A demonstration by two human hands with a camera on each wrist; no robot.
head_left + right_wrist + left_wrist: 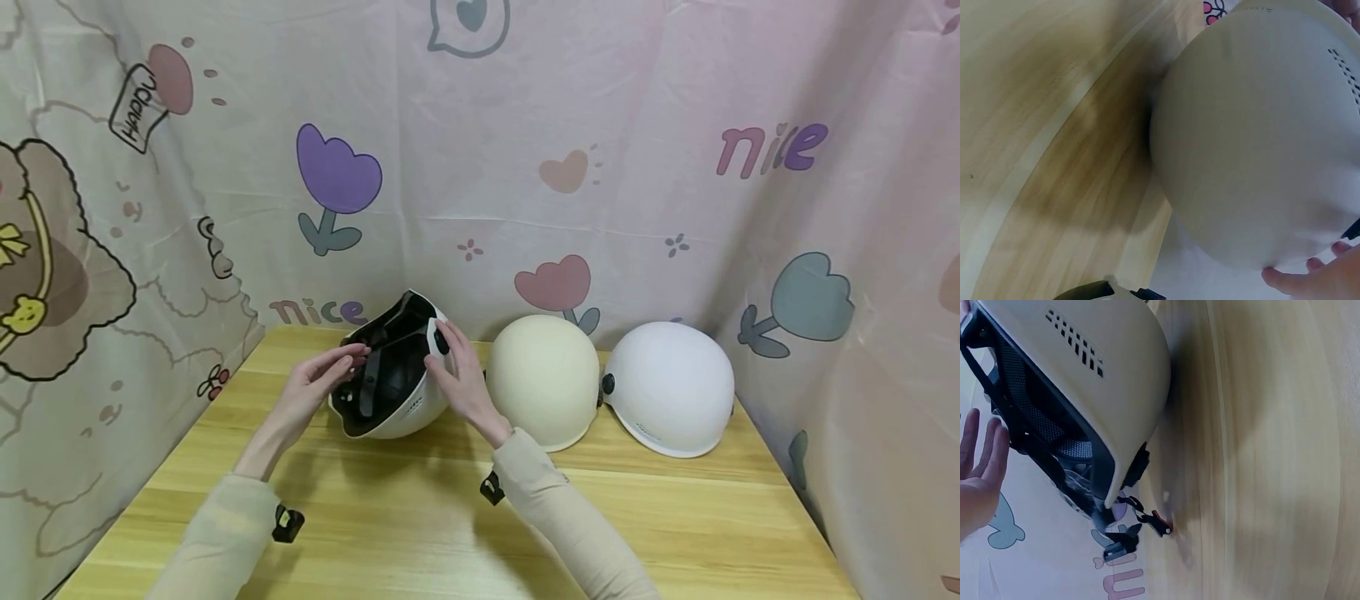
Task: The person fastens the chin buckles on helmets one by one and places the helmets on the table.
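Observation:
In the head view, a cream helmet (405, 417) lies tipped on the table, its black padded inside facing up and left. My right hand (467, 379) holds the helmet's right side near its rim and black side knob. The right wrist view shows those fingertips against the smooth shell (1254, 137). At the left of the opening is my left hand (322, 375), its fingertips by the dark chin strap (369, 379). Its fingers look extended beside the strap in the left wrist view, where a black buckle (1157, 524) with a red part hangs below the helmet.
A cream helmet (543, 383) and a white helmet (671, 392) stand dome-up side by side on the right of the wooden table (405, 525). Behind them hangs a printed curtain (465, 167), which also covers both sides.

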